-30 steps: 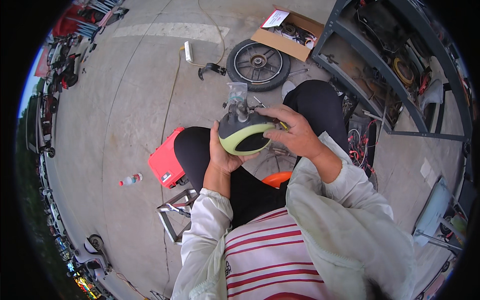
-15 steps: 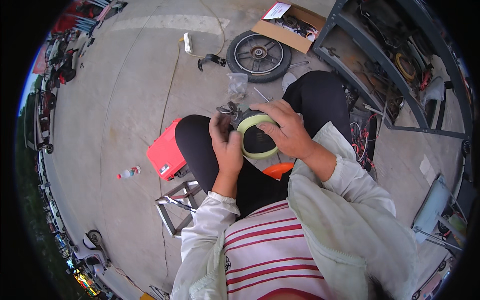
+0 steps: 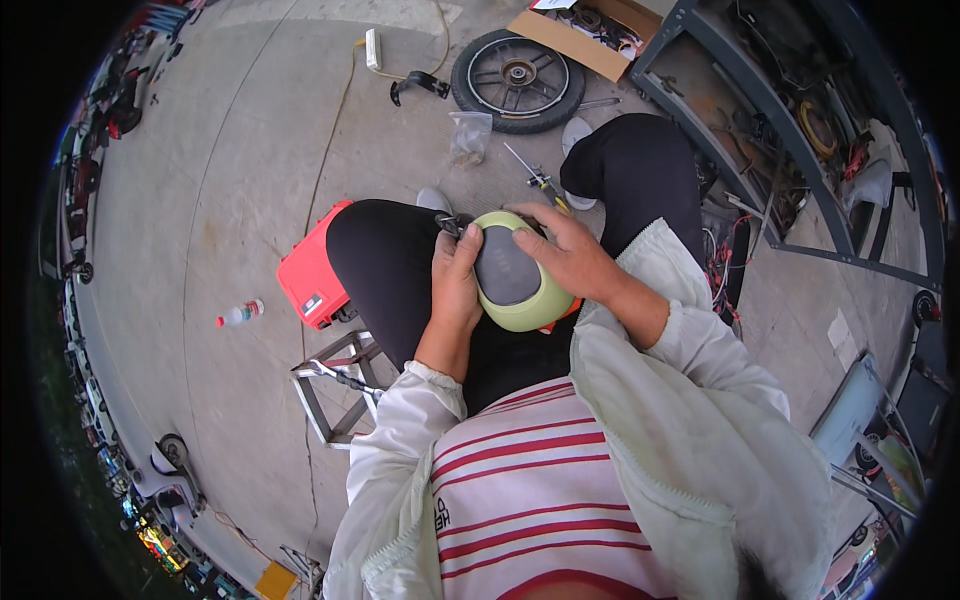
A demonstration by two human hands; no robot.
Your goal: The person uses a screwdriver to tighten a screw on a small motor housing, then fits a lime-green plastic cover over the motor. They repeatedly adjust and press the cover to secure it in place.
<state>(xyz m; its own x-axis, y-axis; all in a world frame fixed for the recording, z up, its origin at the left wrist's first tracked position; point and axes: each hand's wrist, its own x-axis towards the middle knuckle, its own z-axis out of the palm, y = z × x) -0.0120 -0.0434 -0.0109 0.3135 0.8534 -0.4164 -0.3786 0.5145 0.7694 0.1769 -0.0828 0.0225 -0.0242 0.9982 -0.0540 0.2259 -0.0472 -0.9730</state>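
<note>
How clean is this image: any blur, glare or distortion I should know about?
Head view, centre: left hand, right hand and green-rimmed part look fairly sharp, evenly lit, without strong glare. Head view, rim: the grey rack bows, and the far-left vehicles look squeezed and soft.

- Underfoot, grey concrete floor [image 3: 250, 200], crossed by dark seams.
- Flat on it near the top, wheel [image 3: 518, 73] with black tyre; just below, clear plastic bag [image 3: 469, 138].
- Left of the wheel, black curved part [image 3: 422, 84], then white power strip [image 3: 373, 50].
- Near the right shoe [image 3: 575, 133], yellow-handled tool [image 3: 549, 187].
- Farther left, red case [image 3: 316, 268]; beyond it, bottle [image 3: 240, 313] on its side; below, open metal frame [image 3: 311, 408].
</note>
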